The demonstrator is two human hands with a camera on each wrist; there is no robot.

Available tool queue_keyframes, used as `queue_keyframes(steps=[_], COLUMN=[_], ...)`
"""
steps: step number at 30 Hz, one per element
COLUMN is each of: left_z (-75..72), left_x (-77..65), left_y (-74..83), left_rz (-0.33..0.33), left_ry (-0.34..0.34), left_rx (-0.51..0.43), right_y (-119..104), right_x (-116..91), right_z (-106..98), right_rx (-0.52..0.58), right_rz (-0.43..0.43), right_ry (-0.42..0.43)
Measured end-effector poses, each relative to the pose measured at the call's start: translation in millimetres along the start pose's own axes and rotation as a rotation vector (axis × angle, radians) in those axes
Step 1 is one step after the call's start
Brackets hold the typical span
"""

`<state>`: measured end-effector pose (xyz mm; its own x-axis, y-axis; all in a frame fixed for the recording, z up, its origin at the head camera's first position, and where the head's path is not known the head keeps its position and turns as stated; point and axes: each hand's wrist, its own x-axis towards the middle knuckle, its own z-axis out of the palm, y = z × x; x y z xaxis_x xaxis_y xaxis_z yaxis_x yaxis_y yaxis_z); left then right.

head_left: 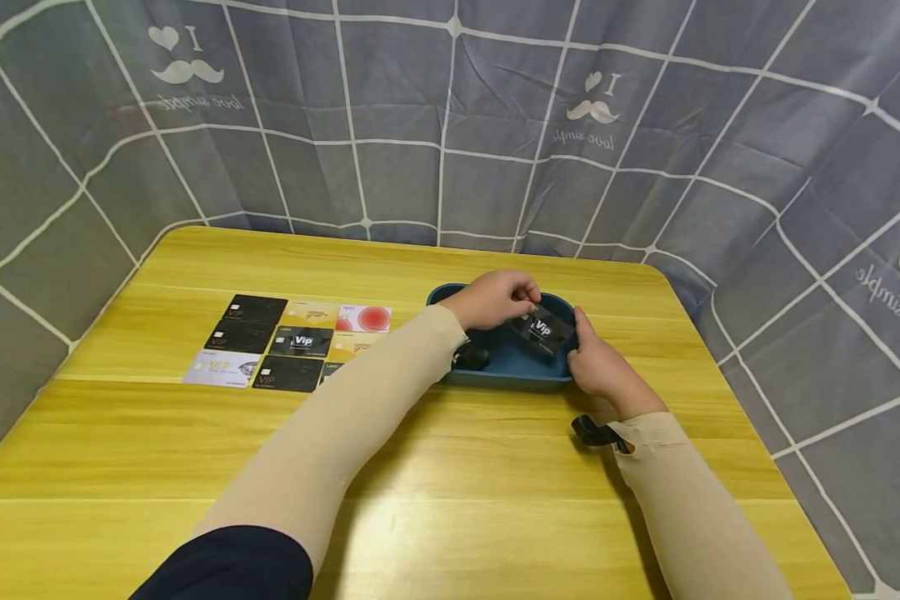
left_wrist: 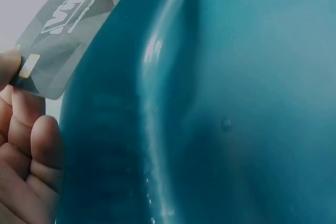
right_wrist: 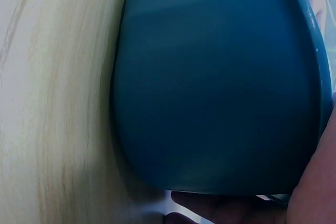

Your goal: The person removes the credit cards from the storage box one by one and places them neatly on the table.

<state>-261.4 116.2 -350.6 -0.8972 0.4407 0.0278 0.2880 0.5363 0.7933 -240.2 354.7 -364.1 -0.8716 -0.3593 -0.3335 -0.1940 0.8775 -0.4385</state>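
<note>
Between thumb and fingers, my left hand (head_left: 495, 298) pinches one corner of a black VIP card (head_left: 544, 330). That card is tilted over the blue tray (head_left: 506, 382); in the left wrist view its white "Vip" print and gold chip show on the card (left_wrist: 79, 30). My right hand (head_left: 607, 371) grips the tray's right end, thumb up at the rim. The right wrist view shows its fingers (right_wrist: 220, 207) curled against the outside of the tray (right_wrist: 220, 93). The left wrist and a dark device hide the tray's left part.
Left of the tray, several cards lie in rows on the wooden table (head_left: 157, 450), among them a black card (head_left: 246, 335), a silver card (head_left: 221, 367) and a red-and-white card (head_left: 364, 318). My left forearm partly covers them. A grey checked curtain (head_left: 397, 100) surrounds the table's far side.
</note>
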Motion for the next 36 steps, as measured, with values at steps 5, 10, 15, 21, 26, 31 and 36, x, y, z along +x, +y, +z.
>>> queue_keyframes(steps=[5, 10, 15, 21, 26, 31, 36], left_z=[-9.2, -22.7, -32.6, -41.7, -52.7, -74.0, -105.1], left_x=[-10.8, -23.4, -33.0, -43.1, -51.1, -66.2, -92.2], left_y=[-0.2, 3.8, 6.1, 5.5, -0.6, -10.4, -23.1], left_rz=[0.001, 0.011, 0.029, 0.026, 0.0, -0.027, -0.101], left_ry=[0.022, 0.083, 0.123, 0.128, 0.139, 0.193, 0.267], left_rx=[-0.034, -0.059, -0.061, -0.092, -0.114, -0.092, -0.066], right_y=[-2.9, -5.2, -2.9, -1.4, 0.3, 0.3, 0.5], right_x=[-2.4, -3.4, -2.1, 1.4, 2.4, 2.0, 1.4], right_z=[1.9, 0.7, -0.8, 1.2, 1.8, 1.2, 0.9], right_rx=[-0.011, -0.006, -0.019, -0.011, -0.017, -0.016, -0.026], right_rz=[-0.002, -0.001, -0.015, -0.015, -0.021, -0.019, -0.015], right_ry=[0.016, 0.01, 0.008, 0.0, 0.0, 0.005, 0.003])
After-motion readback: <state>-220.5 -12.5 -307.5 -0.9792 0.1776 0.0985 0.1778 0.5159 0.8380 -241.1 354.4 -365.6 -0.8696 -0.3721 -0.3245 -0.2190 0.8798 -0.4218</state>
